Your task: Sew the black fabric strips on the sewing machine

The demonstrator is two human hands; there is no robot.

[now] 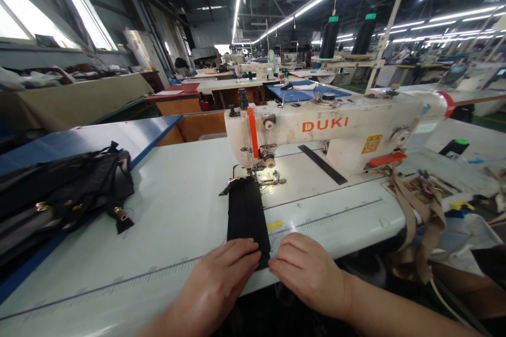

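Note:
A black fabric strip [245, 210] runs lengthwise from the needle area of the sewing machine [292, 126] to the table's front edge. Its far end lies at the presser foot [250, 172]. My left hand [221, 276] is closed over the near end of the strip, fingers together and the thumb hidden. At the strip's near right corner, my right hand [306, 271] has its fingers pinched together on the edge. What lies under its fingertips is partly hidden.
Black pieces with metal hardware [79, 189] are piled at the left. A dark flat strip [322, 163] lies beneath the machine arm. Beige webbing [409, 210] hangs at the right beside a small tool tray [438, 189]. A ruler scale [158, 268] runs along the front of the table.

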